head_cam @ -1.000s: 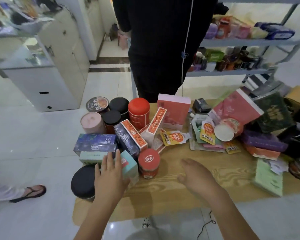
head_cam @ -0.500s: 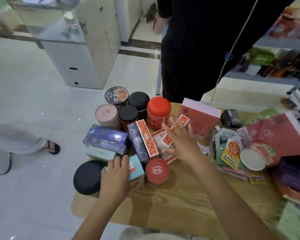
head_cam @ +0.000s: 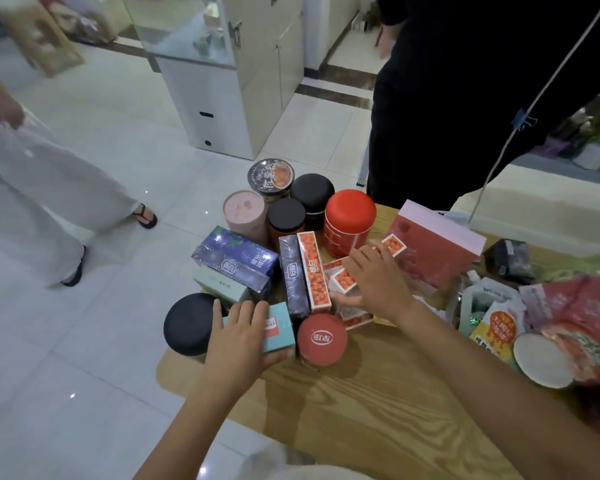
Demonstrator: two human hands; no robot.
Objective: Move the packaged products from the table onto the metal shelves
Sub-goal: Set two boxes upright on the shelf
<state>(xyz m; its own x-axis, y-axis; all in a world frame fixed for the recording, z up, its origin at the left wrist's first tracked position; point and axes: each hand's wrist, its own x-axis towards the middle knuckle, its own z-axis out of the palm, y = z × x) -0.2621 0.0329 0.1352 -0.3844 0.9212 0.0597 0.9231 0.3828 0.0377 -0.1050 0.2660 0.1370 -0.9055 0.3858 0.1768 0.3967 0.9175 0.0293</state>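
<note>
Status: task judged barely begun. Wooden counter (head_cam: 378,403) was still crowded with boxes, tins and pouches; metal shelves were glimpsed only at the far right, blurred. Left hand (head_cam: 238,344) was laid over a teal rectangular carton (head_cam: 279,327), grip closing around it. Right hand (head_cam: 374,278) was spread on small orange-printed cartons (head_cam: 343,280), grip unclear.

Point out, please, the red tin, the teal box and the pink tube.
Red tin (head_cam: 350,221), head view, on its side wall below the lid.
Teal box (head_cam: 280,325), head view, on its top face.
Pink tube (head_cam: 245,209), head view, on its lid.
</note>
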